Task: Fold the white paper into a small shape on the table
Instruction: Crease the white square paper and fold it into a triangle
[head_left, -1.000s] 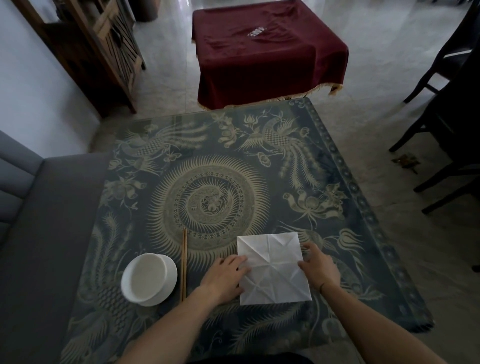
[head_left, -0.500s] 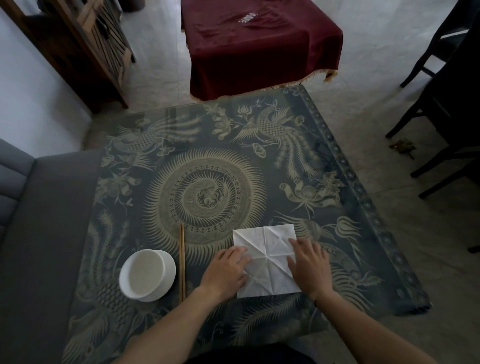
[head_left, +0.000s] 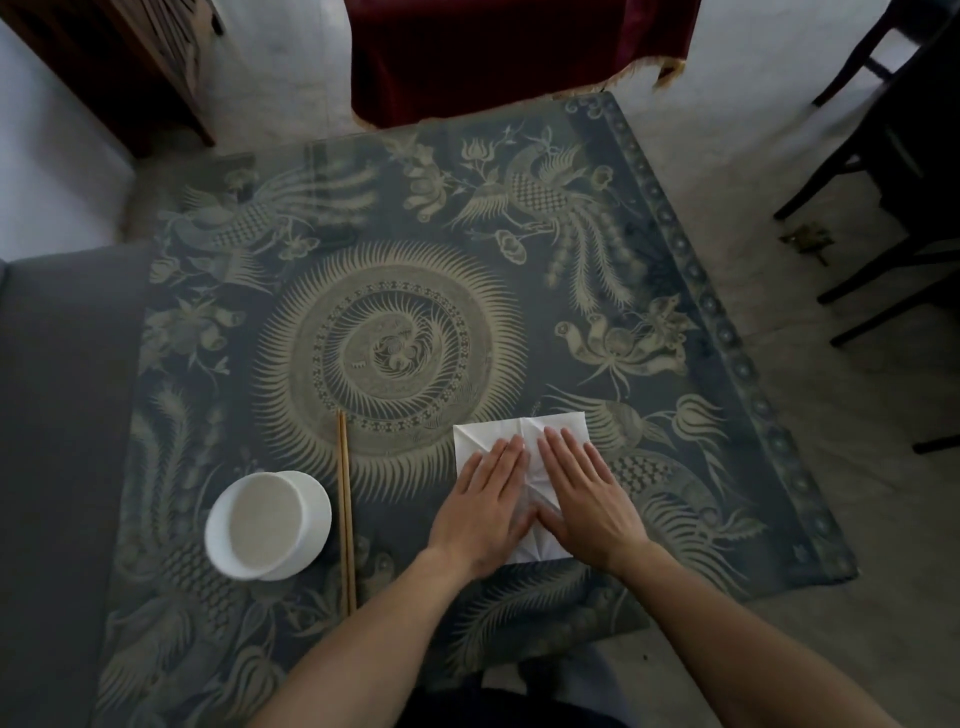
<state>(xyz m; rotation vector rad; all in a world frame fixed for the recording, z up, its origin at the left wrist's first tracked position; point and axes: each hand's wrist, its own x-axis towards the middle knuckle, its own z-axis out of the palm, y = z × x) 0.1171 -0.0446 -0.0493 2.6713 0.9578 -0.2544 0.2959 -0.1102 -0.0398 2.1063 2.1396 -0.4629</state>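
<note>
Head view: one white paper (head_left: 511, 430); left hand (head_left: 485, 506), right hand (head_left: 584, 496) flat, fingers together; one bowl (head_left: 267, 525).

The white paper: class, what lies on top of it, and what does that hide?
Both hands lie flat on the white paper: left hand, right hand, side by side, thumbs meeting. They cover its middle, so the creases there cannot be seen.

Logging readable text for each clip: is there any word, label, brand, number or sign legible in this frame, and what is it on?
None can be read.
White paper: creases only, no print on the part not covered by the left hand and right hand.
White bowl: plain.
Chopsticks: no marks to be seen.
Tablecloth: bird and flower pattern, no lettering.
Red cloth behind: no text on the part in view.
</note>
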